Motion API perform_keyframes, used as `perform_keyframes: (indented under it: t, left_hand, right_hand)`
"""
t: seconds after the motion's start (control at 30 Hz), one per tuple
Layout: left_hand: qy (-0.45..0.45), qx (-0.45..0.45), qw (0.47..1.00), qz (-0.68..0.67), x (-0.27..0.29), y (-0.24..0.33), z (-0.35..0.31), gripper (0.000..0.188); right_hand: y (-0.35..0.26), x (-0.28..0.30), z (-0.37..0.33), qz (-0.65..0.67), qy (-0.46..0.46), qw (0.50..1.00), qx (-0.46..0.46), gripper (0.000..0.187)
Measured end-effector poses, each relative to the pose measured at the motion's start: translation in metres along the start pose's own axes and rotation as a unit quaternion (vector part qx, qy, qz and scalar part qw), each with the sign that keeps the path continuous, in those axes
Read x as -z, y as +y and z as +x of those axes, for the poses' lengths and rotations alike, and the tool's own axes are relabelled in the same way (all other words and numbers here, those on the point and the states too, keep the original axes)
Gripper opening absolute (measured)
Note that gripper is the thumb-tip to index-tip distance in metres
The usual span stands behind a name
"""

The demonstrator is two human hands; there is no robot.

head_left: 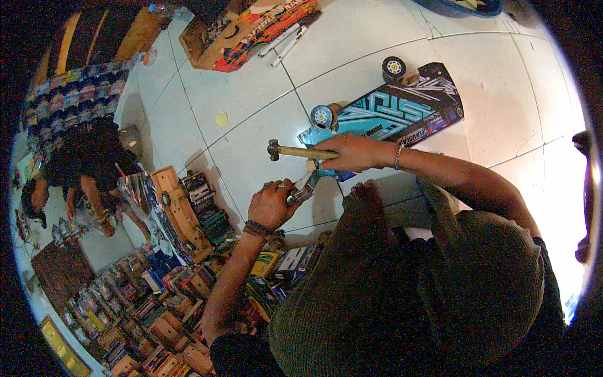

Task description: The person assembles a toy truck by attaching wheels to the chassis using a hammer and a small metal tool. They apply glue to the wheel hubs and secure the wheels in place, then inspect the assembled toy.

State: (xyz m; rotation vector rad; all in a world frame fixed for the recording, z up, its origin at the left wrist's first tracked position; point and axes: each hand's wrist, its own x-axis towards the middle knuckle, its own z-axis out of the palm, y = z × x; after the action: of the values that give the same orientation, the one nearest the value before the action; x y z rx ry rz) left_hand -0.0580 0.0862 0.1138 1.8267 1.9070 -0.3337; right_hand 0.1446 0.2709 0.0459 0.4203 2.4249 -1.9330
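Observation:
My right hand [357, 152] is closed around the wooden handle of a hammer [296, 152], whose metal head points to the left. Below the hammer, my left hand [271, 204] grips what look like metal pliers [306, 187]. Their far end reaches the near left corner of a toy truck [383, 116], beside a small light wooden piece [311, 165]. The toy truck is blue and black with printed graphics and lies on its side. Two of its wheels, one front-left wheel [321, 115] and another wheel [394, 67], stick up. My right hand partly covers its near edge.
White tiles [251, 132] form the floor. An orange-red toy truck [267, 31] and white tubes [286, 44] lie at the far side. Wooden toy trucks [179, 213] and many stacked ones [163, 327] crowd the left. Another person [85, 154] crouches at far left. A blue basin [458, 7] stands at the top.

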Motion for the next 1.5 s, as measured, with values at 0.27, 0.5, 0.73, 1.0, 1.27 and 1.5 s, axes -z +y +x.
perform_keyframes:
  t: [0.27,0.5,0.73,1.0,1.27,1.5]
  left_hand:
    - [0.008,-0.004,1.0,0.013,-0.002,-0.001,0.004,0.043]
    - [0.014,-0.003,1.0,0.009,-0.006,-0.004,0.008,0.041]
    - [0.021,-0.038,0.999,0.026,-0.001,-0.007,0.004,0.046]
    - [-0.066,0.02,0.997,-0.038,-0.055,-0.076,-0.03,0.049]
    - [-0.091,0.105,0.989,0.046,-0.095,-0.11,-0.04,0.075]
    - [0.155,-0.08,0.985,0.002,-0.003,0.028,0.033,0.121]
  right_hand:
    - [0.005,0.0,0.001,0.007,-0.003,1.0,0.011,0.041]
    - [0.003,0.0,0.0,-0.005,-0.009,1.0,0.01,0.039]
    - [-0.008,0.009,-0.005,0.032,-0.03,0.998,-0.04,0.037]
    - [-0.01,0.028,-0.026,0.045,0.108,0.993,-0.026,0.049]
    - [0.019,0.129,-0.136,0.024,0.443,0.895,-0.049,0.042]
    - [0.084,0.114,-0.216,-0.007,0.579,0.786,-0.218,0.034]
